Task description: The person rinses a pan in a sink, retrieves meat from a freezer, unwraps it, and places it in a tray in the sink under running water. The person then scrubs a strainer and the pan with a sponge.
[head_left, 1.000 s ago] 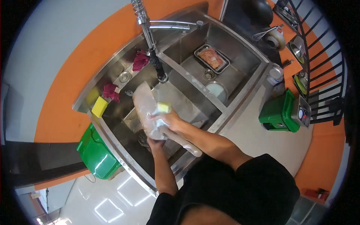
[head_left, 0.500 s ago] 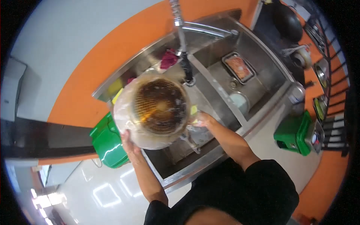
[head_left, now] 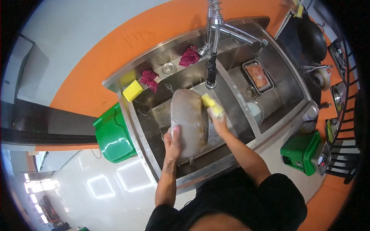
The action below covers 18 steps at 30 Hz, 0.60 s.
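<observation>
Over the left sink basin (head_left: 154, 148), a large soapy grey metal pot (head_left: 187, 119) stands tilted on its side, its browned base turned to the right. My left hand (head_left: 172, 144) grips its near left edge, the thumb lying on the grey wall. A yellow sponge (head_left: 209, 101) with suds on it is in my right hand (head_left: 218, 118), just right of the browned base. Whether the sponge touches the base, I cannot tell. The inside of the pot is hidden from me.
A spring-hose faucet (head_left: 211, 69) hangs close behind the pot. Another yellow sponge (head_left: 132, 91) and two dark red cloths (head_left: 149, 80) lie on the back ledge. The right basin holds a tray of reddish food (head_left: 258, 76). Green bins (head_left: 115, 134) flank the sink.
The pot has turned from showing its round browned base upward to standing on edge, and has moved right. Both hands have shifted right with it, the sponge still in the right one.
</observation>
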Available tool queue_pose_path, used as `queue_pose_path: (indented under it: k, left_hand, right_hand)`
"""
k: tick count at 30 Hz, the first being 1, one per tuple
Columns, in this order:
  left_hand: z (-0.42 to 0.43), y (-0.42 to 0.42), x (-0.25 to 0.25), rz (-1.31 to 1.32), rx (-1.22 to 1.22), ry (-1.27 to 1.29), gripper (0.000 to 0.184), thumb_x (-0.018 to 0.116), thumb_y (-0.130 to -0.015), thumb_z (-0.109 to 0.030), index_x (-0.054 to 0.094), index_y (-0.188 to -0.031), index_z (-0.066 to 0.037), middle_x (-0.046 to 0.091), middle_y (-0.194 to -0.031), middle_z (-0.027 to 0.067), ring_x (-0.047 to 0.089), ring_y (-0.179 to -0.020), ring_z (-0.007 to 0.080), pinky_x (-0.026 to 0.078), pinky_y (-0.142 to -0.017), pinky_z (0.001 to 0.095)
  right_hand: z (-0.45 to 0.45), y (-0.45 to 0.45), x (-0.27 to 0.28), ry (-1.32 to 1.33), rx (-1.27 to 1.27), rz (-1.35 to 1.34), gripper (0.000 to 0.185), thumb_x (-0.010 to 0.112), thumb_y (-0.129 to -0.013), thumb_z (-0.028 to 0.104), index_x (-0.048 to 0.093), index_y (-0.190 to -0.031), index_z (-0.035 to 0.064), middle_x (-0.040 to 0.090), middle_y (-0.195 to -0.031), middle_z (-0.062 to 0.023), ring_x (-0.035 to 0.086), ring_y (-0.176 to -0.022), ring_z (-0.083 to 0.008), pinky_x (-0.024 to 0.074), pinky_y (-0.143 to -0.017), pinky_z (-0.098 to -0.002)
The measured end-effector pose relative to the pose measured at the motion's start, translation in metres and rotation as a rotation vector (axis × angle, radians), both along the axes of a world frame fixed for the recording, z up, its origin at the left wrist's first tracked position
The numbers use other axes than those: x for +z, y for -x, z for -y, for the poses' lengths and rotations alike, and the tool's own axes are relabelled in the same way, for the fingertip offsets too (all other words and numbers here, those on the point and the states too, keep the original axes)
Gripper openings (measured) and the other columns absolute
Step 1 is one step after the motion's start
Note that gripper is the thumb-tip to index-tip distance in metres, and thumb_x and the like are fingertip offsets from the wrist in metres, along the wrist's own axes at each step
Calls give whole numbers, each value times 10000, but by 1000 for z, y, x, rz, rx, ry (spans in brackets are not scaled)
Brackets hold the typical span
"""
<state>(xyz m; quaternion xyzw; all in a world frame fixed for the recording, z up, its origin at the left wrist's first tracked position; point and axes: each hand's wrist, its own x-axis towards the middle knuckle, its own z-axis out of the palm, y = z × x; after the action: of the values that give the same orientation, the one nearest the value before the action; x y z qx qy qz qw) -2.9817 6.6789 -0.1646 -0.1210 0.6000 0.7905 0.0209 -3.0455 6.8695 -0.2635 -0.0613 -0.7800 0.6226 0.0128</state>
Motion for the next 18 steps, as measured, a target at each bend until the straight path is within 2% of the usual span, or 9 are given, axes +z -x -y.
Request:
queue_pose_path:
  k: [1,3,6,9,12,14,16,17,18]
  left_hand:
    - [1,-2,-10,-8,-56,88,320,498,-930,-326,606,-816,-47,573,-735,-39,484,-653,43,384,-580,219]
    - [-8,-3,-16,-92,-17,115,325,467,-937,-293,597,-827,-16,548,-701,-36,446,-630,45,363,-541,229]
    - [-21,-1,-9,-371,79,238,306,426,-938,-230,590,-832,6,480,-635,-44,379,-580,48,320,-503,235]
    - [-11,-11,4,-259,63,300,305,421,-940,-222,596,-850,11,447,-601,-54,368,-560,50,301,-493,235]
    - [-2,-11,17,-192,125,306,275,421,-930,-176,578,-810,16,440,-586,-58,376,-561,49,304,-494,236]
    - [-8,-4,7,-255,201,222,258,436,-922,-158,549,-752,1,516,-637,-29,450,-602,63,373,-545,232]
    - [1,-13,-4,-239,206,204,204,461,-913,-148,549,-813,6,559,-719,6,491,-659,81,404,-602,238]
    - [7,-20,-10,-229,204,201,181,473,-908,-143,549,-844,8,580,-760,23,511,-687,91,419,-630,240]
    - [8,-33,-22,-236,249,228,144,500,-890,-114,518,-944,19,582,-848,52,523,-745,106,428,-676,252]
  right_hand:
    - [12,-12,37,6,39,-68,350,600,-808,219,577,-1104,34,624,-1006,-169,597,-902,-291,454,-789,-356]
    - [29,-22,85,-312,205,-714,351,596,-795,226,582,-1102,58,618,-1037,-154,585,-943,-303,457,-803,-365]
    - [47,-7,133,-474,462,-948,341,568,-805,240,594,-1121,113,607,-1098,-101,555,-1010,-305,443,-858,-385]
    - [49,88,118,-186,586,-375,343,544,-814,267,602,-1142,184,588,-1160,-37,511,-1080,-315,391,-944,-433]
    - [64,67,112,-19,660,-437,321,550,-803,270,643,-1091,161,598,-1166,-75,497,-1140,-303,364,-972,-444]
    - [72,35,147,-222,630,-777,325,545,-799,261,633,-1098,169,588,-1170,-61,508,-1110,-272,375,-964,-406]
    - [83,49,133,-436,708,-983,390,507,-815,261,590,-1162,104,566,-1201,-124,510,-1102,-298,383,-956,-382]
    - [83,80,111,-225,801,-762,379,485,-832,222,577,-1170,78,575,-1174,-123,528,-1076,-278,394,-941,-370]
    - [88,109,82,-64,744,-521,376,488,-839,222,574,-1154,36,592,-1136,-118,550,-1048,-246,410,-916,-343]
